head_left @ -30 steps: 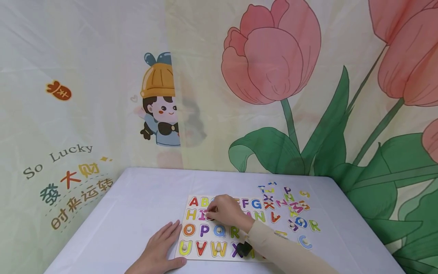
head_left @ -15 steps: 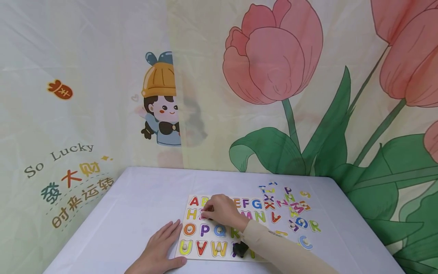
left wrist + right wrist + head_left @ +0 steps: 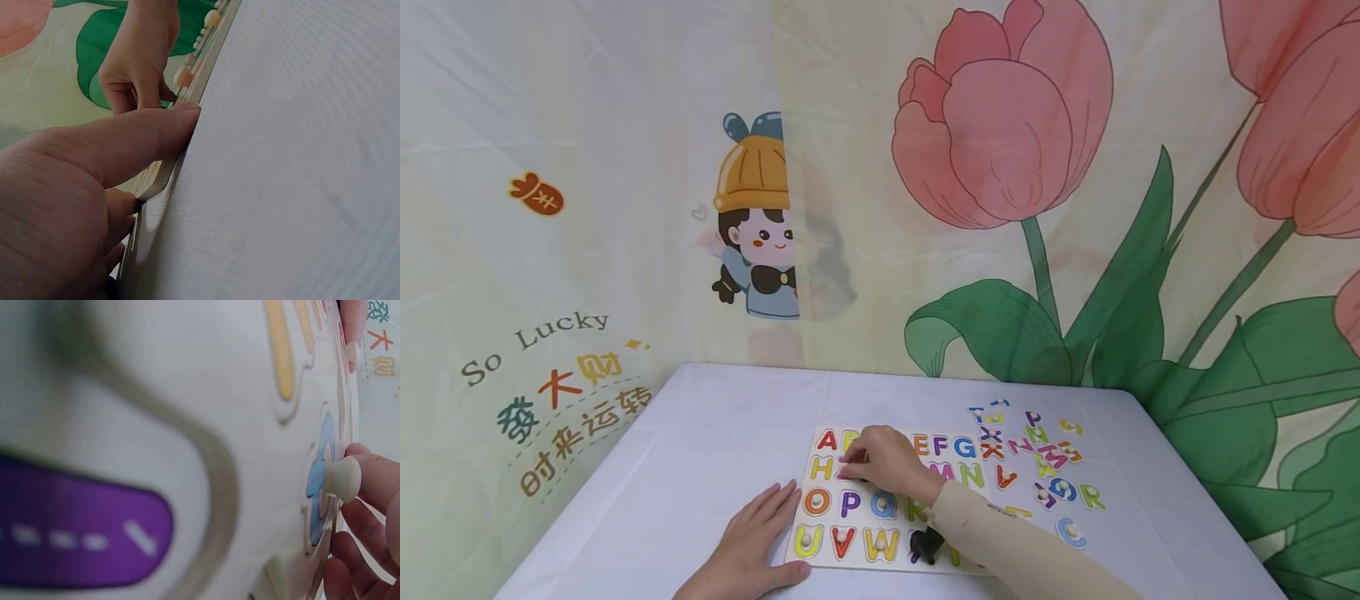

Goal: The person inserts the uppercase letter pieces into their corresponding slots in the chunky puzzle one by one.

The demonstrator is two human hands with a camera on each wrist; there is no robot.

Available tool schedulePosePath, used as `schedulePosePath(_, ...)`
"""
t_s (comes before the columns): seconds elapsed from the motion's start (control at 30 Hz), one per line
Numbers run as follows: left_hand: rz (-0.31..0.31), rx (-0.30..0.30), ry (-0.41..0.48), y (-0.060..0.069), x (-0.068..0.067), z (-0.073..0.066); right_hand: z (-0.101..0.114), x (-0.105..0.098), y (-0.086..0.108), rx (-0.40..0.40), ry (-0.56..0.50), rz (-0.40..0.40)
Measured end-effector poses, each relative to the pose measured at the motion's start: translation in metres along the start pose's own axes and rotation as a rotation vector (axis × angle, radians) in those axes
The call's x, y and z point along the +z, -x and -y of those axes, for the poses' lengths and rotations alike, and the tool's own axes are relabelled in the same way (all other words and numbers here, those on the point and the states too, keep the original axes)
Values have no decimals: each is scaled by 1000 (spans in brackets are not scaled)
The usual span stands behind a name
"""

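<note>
A white alphabet puzzle board [image 3: 866, 504] with coloured letters lies on the table. My left hand [image 3: 745, 546] rests beside its left edge, fingers straight; in the left wrist view the thumb [image 3: 144, 134] touches the board's edge. Over the second row, my right hand [image 3: 891, 462] pinches a pink letter piece [image 3: 844, 475] just right of the H [image 3: 822, 469]. Most of that piece is hidden by the fingers. In the right wrist view, the right fingers [image 3: 378, 481] are beyond a blue knobbed Q piece [image 3: 317, 478] seated in the board.
Several loose letter pieces lie to the right of the board, among them a blue C [image 3: 1071, 532] and a green R [image 3: 1091, 496]. Knobbed pieces O [image 3: 816, 502] and W [image 3: 881, 546] sit in the board. A black device [image 3: 927, 546] hangs under the right wrist.
My right hand has shifted slightly left, and the pink letter there is now mostly covered by the fingers. The left hand stays in place.
</note>
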State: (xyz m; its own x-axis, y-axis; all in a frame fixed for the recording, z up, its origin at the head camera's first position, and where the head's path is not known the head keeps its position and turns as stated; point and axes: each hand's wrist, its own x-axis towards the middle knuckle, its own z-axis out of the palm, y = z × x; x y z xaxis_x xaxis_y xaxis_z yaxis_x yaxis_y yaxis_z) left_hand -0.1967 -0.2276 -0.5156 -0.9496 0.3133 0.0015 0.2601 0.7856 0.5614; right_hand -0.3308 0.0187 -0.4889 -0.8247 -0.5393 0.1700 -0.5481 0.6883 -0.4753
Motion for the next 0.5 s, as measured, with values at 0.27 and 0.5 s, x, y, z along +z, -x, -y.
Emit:
schedulePosePath(0.27,10,-15,-15,-2,0,1,1,-2,-1,-9,4,8)
schedulePosePath(0.5,20,-64,-13,-3,1,-2,-11,-34,10,35,-58,33)
